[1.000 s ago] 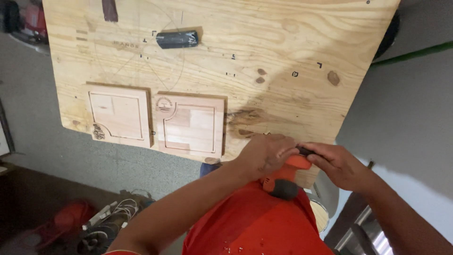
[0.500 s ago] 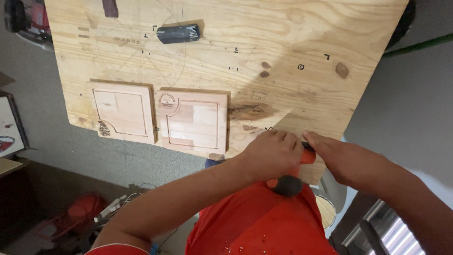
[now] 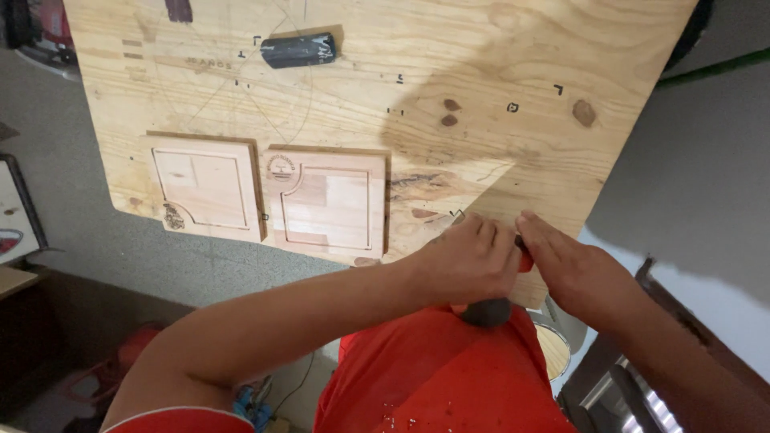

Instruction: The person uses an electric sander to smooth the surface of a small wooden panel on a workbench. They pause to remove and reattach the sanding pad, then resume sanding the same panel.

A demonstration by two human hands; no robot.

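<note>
My left hand (image 3: pixel 465 261) is wrapped over an orange and black power tool (image 3: pixel 489 309) at the near edge of a plywood table (image 3: pixel 481 96). My right hand (image 3: pixel 565 269) presses against the tool's front from the right, fingers closed around it. Most of the tool is hidden under both hands; only its dark rounded end and a bit of orange show. Two square wooden boards with routed grooves lie side by side to the left: one (image 3: pixel 207 188) further left, one (image 3: pixel 329 204) nearer my left hand.
A short black cylinder (image 3: pixel 298 50) lies at the far middle of the table. Pencil arcs and small black marks cover the plywood. A framed picture (image 3: pixel 16 212) leans at the left. Cables and red gear (image 3: pixel 128 353) lie on the floor below. A round wooden stool (image 3: pixel 553 357) stands under the table's right side.
Both hands have closed tighter over the tool, hiding more of its orange body. The view has shifted slightly; the boards and cylinder stay in place.
</note>
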